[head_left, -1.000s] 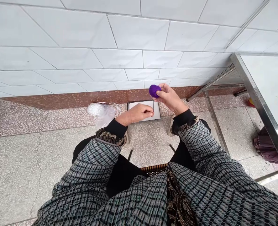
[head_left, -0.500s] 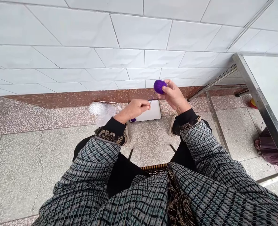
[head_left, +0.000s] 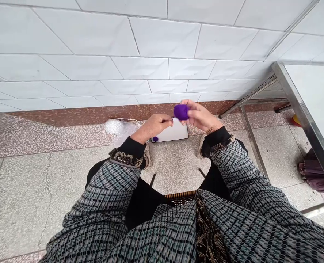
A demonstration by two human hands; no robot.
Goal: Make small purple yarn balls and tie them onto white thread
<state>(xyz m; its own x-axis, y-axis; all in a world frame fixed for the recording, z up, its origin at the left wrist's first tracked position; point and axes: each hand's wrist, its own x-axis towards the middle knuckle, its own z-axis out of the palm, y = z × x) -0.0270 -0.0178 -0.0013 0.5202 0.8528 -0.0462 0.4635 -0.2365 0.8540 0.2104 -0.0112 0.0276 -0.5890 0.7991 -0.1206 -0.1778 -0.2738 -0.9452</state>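
Note:
My right hand holds a small ball of purple yarn, with fingers on its top and side. Just to the left, my left hand is closed in a pinch on a thin dark strand, which looks like yarn from the ball. The fingertips come close to the ball's left side. Below both hands lies a shallow white box with a dark rim on the floor. In its near left corner is another bit of purple yarn. My hands hide the box's far part.
White yarn in clear plastic lies left of the box, by the wall. On the right stands a metal-framed table. Under it are a dark purplish bundle and a yellow and red object. The tiled wall rises ahead.
My right hand has brought the ball down and to the left, and the ball is turned. My left hand has shifted slightly left and up. The gap between them is smaller.

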